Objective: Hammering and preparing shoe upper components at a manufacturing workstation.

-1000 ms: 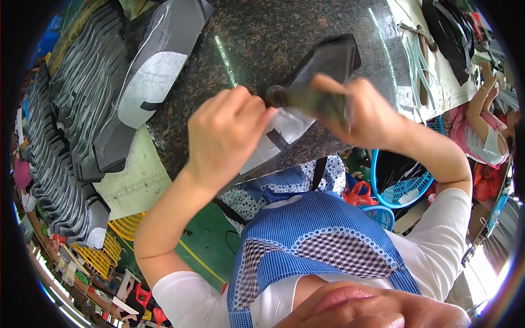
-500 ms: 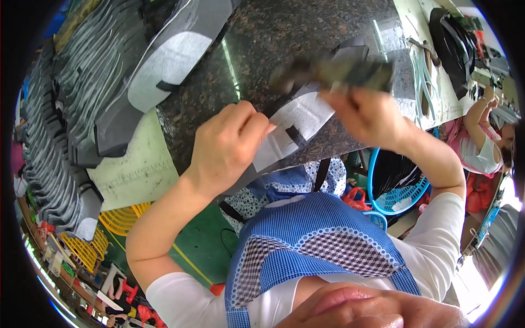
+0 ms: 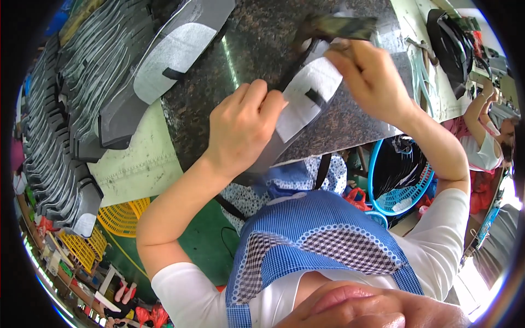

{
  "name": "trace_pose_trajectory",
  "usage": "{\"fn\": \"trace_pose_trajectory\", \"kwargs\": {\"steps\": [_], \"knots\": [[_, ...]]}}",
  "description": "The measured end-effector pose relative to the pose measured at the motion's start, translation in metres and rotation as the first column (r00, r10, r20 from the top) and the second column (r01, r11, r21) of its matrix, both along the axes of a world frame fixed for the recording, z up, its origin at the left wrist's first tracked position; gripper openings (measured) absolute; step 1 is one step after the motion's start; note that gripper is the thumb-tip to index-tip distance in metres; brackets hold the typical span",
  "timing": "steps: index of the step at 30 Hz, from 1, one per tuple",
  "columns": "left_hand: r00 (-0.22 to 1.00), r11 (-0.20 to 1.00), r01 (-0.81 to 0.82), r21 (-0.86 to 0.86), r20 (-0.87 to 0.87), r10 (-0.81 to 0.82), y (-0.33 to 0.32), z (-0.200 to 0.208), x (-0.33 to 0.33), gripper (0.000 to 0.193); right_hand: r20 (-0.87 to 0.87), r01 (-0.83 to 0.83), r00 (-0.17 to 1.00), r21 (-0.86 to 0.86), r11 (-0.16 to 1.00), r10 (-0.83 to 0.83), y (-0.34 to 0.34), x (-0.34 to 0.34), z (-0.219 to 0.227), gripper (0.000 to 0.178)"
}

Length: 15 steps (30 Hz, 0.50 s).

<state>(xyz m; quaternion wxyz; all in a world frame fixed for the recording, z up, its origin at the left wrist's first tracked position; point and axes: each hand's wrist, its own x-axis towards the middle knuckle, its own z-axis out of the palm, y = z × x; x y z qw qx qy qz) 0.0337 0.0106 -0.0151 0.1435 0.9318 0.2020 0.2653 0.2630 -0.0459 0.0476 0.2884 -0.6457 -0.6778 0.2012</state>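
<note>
A dark grey strip-like piece with a silvery woven patch [image 3: 310, 87] and a small black tab lies slantwise on the speckled stone slab [image 3: 262, 33]. My left hand [image 3: 243, 120] is closed, thumb and fingers pinching the left edge of this piece. My right hand [image 3: 377, 79] is closed around the handle of a hammer [image 3: 342, 27], whose dark head is somewhat blurred by motion. The hammer is over the far end of the piece; I cannot tell whether it touches it.
A similar grey piece [image 3: 175, 54] lies at the upper left, beside long rows of stacked grey pieces [image 3: 104, 71]. A blue basket [image 3: 373, 180] stands below the slab's right side. Yellow baskets [image 3: 117, 221] are at lower left. Another person [image 3: 481, 128] sits at far right.
My left hand and the piece have shifted up and to the right. My right hand has moved upward with the hammer, now farther from my body.
</note>
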Motion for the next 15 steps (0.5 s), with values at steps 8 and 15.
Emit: {"fn": "trace_pose_trajectory", "kwargs": {"steps": [8,15], "knots": [[0.995,0.865,0.079,-0.496,-0.012,-0.097,0.021,0.018,-0.015,0.02,-0.115,-0.086,0.991,-0.225,0.97,0.061,-0.017,0.001,0.001,0.016],[0.997,0.992,0.073,-0.101,-0.016,-0.075,0.005,0.013,-0.024,0.016,0.152,-0.326,0.925,-0.15,0.933,0.348,-0.015,-0.017,0.011,0.022]]}}
